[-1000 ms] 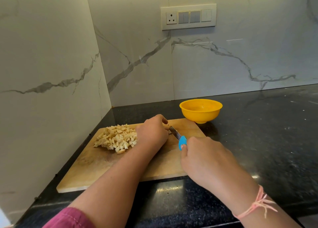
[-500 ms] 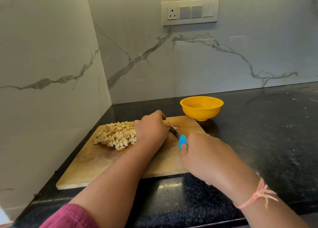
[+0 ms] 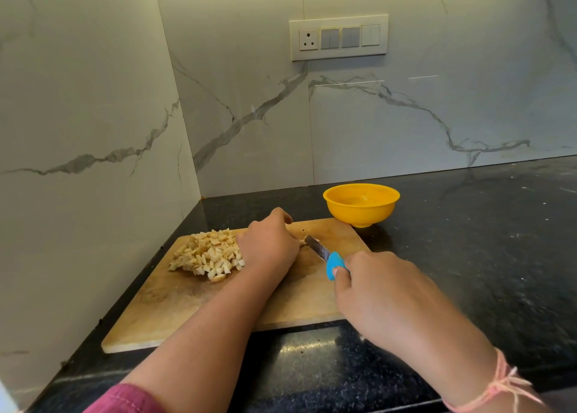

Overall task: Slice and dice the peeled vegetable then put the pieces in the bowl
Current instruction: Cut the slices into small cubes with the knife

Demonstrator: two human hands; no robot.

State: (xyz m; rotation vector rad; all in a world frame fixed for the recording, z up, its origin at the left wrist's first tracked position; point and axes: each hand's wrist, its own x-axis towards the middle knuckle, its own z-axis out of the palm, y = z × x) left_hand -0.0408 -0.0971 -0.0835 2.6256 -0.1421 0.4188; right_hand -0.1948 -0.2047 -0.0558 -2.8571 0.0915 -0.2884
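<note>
Black speckled stone countertop fills the foreground and runs back into a corner of white, grey-veined marble walls. Nearest the camera, a pink sleeve covers the left arm above the bare forearm, and a pink thread bracelet is tied round the right wrist. Both forearms reach forward over a wooden cutting board lying flat on the countertop.

The right hand comes in from the right with its back upward, fingers curled round the blue handle of a knife and the thumb lying along the handle. The blade points forward and to the left, low over the far part of the board.

The left hand sits knuckles up just left of the blade, fingers bent down and bunched together. A pale scrap of vegetable shows at its fingertips against the blade; whether the fingers pinch it or only press on it cannot be told.

Against the left side of that hand, a heap of pale diced pieces lies on the board's far left part.

Past the board's far right corner, a yellow bowl stands upright on the countertop, just beside the board. High on the back wall is a white switch panel with a socket
</note>
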